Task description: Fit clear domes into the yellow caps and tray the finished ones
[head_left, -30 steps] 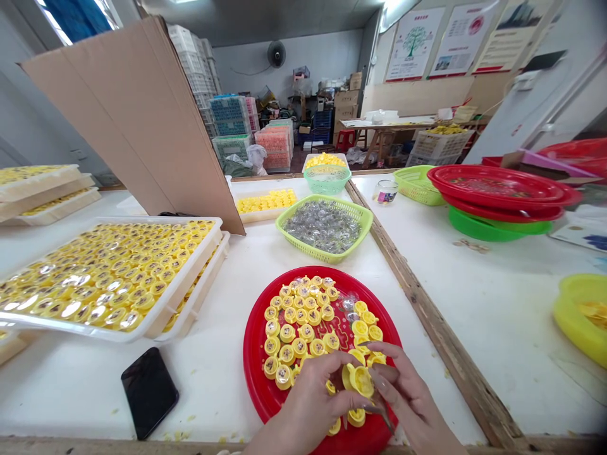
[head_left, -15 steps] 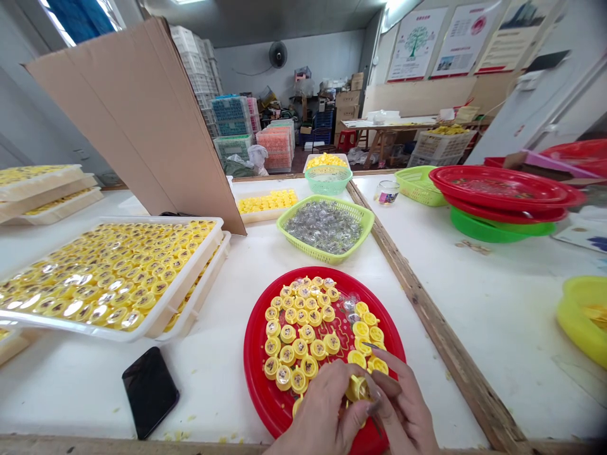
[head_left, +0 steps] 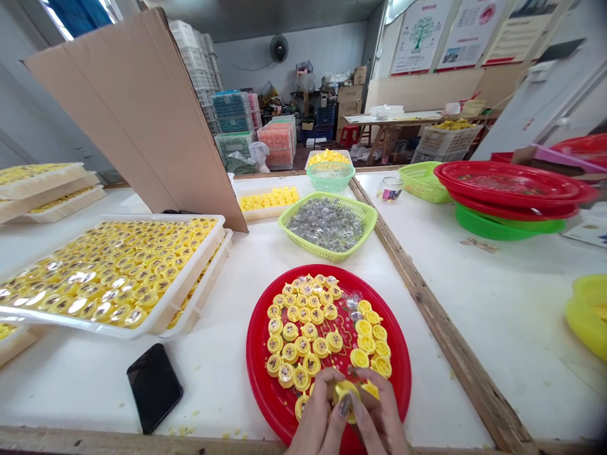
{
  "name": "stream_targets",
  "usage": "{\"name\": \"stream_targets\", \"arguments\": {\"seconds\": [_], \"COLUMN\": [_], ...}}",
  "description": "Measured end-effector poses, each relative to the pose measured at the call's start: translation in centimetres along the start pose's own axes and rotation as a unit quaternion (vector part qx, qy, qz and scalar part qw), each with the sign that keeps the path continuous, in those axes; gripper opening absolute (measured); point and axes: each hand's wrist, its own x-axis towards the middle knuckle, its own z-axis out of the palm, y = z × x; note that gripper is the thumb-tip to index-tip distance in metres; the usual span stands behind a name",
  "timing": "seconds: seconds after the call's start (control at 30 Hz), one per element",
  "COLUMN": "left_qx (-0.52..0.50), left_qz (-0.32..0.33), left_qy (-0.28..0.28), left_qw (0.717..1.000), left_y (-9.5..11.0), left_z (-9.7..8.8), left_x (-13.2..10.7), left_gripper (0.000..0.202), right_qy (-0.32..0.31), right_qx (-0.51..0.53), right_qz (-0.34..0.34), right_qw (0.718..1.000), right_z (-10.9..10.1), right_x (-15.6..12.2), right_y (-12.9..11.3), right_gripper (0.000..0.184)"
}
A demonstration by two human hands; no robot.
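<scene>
Yellow plastic cap sits clenched between the left hand and right hand, a firm two-handed pinch over the red plastic tray, clear of the matching caps just ahead of the grip.

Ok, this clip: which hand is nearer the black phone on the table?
The left hand is nearer: it is over the red plate, to the right of the black phone. The right hand is farther right, and both hands hold a yellow cap.
</scene>
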Motion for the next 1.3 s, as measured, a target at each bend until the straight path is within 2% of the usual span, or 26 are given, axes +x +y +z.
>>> {"name": "stream_targets", "arguments": {"seconds": [0.07, 0.13, 0.17, 0.2, 0.3, 0.37, 0.43, 0.5, 0.63, 0.7, 0.77, 0.87, 0.97, 1.07, 1.2, 1.3], "left_qx": [0.055, 0.173, 0.254, 0.347, 0.420, 0.453, 0.482, 0.502, 0.516, 0.515, 0.509, 0.496, 0.482, 0.464, 0.428, 0.451], "left_qz": [0.002, 0.015, 0.031, 0.052, 0.059, 0.049, 0.037, 0.030, 0.018, 0.007, -0.003, -0.006, 0.001, 0.023, 0.064, 0.063], "left_qy": [0.009, 0.018, 0.008, -0.002, -0.006, 0.001, 0.009, 0.013, 0.018, 0.028, 0.039, 0.047, 0.037, 0.014, -0.025, -0.037], "left_qw": [0.998, 0.985, 0.967, 0.936, 0.906, 0.890, 0.875, 0.864, 0.856, 0.857, 0.860, 0.867, 0.875, 0.885, 0.901, 0.890], "left_y": [1.1, 1.9, 2.1, 2.0, 0.7, -0.7, -1.8, -2.6, -3.0, -3.0, -2.8, -2.3, -1.3, 0.0, 0.8, 0.5], "left_z": [-0.5, -1.0, -1.1, -1.2, -0.7, -0.3, 0.1, 0.2, 0.0, -0.2, -0.4, -0.9, -1.3, -1.6, -1.0, 0.0], "left_x": [2.3, 5.2, 6.7, 8.0, 10.9, 11.9, 12.1, 12.0, 11.5, 11.3, 11.2, 11.0, 10.1, 8.1, 5.7, 5.7], "left_gripper": [0.032, 0.029, 0.027, 0.025, 0.022, 0.023, 0.022, 0.021, 0.020, 0.020, 0.023, 0.036, 0.035, 0.023, 0.024, 0.028], "right_qy": [-0.003, 0.019, 0.032, 0.054, 0.070, 0.044, 0.004, -0.039, -0.095, -0.114, -0.131, -0.156, -0.174, -0.181, -0.179, -0.162], "right_qx": [-0.062, -0.169, -0.230, -0.283, -0.421, -0.461, -0.480, -0.506, -0.564, -0.595, -0.622, -0.651, -0.663, -0.654, -0.611, -0.562], "right_qz": [-0.035, -0.121, -0.164, -0.200, -0.271, -0.289, -0.295, -0.301, -0.311, -0.315, -0.317, -0.312, -0.298, -0.286, -0.282, -0.278], "right_qw": [0.997, 0.978, 0.959, 0.936, 0.863, 0.838, 0.826, 0.807, 0.759, 0.731, 0.704, 0.674, 0.665, 0.677, 0.718, 0.762], "right_z": [-1.8, -4.0, -5.2, -6.3, -8.4, -8.4, -7.0, -4.5, 1.1, 3.2, 4.7, 5.8, 6.0, 5.6, 4.6, 4.0], "right_x": [2.4, 5.4, 7.0, 8.5, 12.6, 14.6, 16.5, 18.3, 21.8, 22.9, 23.4, 23.4, 23.3, 23.3, 23.6, 23.9], "right_y": [-0.5, -1.0, -1.3, -1.6, -2.9, -3.9, -4.7, -5.3, -5.6, -5.3, -4.9, -4.3, -4.0, -4.0, -4.0, -4.0], "right_gripper": [0.046, 0.049, 0.046, 0.039, 0.028, 0.026, 0.024, 0.021, 0.018, 0.018, 0.019, 0.020, 0.021, 0.021, 0.022, 0.020]}}
